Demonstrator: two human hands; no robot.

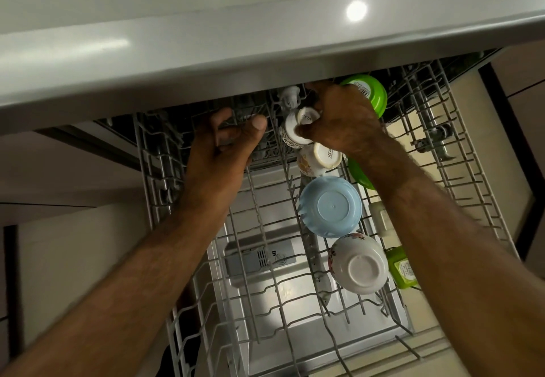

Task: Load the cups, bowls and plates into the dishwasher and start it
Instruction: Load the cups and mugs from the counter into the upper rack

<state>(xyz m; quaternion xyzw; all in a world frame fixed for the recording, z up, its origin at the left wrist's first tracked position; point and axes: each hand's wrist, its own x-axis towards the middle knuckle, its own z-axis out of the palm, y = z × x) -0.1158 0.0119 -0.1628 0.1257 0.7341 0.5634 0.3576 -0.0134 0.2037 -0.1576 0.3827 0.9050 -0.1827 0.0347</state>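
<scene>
Cup point(292, 130), white with a patterned side, base up and tilted. It sits at the 12 o'clock end of the upper rack point(182, 311), just under the lip of the bench point(206, 60). Right hand point(345, 119) grips it, fingers curled round the base end, thumb on the side.

Second cup point(317, 159), same kind, base up, lies directly at 6 o'clock of the held one. They are touching or nearly so; cannot tell which.

Blue bowl point(330, 207), upside down, is next along toward 6 o'clock. White bowl point(358, 264), floral side, upside down, is just past it. All four run in one line down the rack's right half.

Green bowl point(373, 96) stands on edge at 1 o'clock of the held cup, behind the right knuckles. Green dish point(358, 177) is mostly hidden under the right wrist. Green tub point(402, 269), labelled, is at 3 o'clock of the white bowl, against the right forearm.

Left hand point(219, 152) is over the rack's left half, around 11 o'clock. The thumb is out and the fingers are loosely curled above the wires; cannot tell whether they grasp one.

Rack is drawn out. Dishwasher door point(295, 332) shows through the wires, lying open below, with the detergent dispenser point(259, 258) near its middle.
</scene>
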